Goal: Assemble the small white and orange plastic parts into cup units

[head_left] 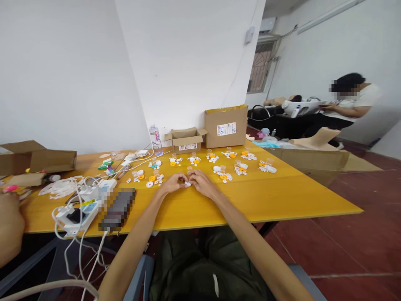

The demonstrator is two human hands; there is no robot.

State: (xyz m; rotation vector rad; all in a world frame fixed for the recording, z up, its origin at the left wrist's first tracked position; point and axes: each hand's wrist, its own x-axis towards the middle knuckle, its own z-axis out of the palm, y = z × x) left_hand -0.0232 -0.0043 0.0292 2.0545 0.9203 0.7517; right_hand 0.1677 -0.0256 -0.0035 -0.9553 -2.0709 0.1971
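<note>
Over the yellow table (266, 196), my left hand (173, 183) and my right hand (203, 182) meet, both with curled fingers. Between their fingertips is a small white plastic piece (187, 184), pinched from both sides; its exact kind is too small to make out. A clear plastic cup (189, 169) shows just behind my fingers. To the left of my left hand lie a white round disc (149, 184) and an orange ring (152, 178) among small white parts. Right of my right hand is another group with an orange ring (223, 177) and a clear cup (223, 168).
Several similar groups of parts line the table's back. Behind them stand a bottle (156, 140), a small open carton (187, 141) and a larger box (226, 126). A phone (118, 209) and corded power strips (82, 213) lie left. Another person's arm (11, 225) is far left; someone sits (347, 100) back right.
</note>
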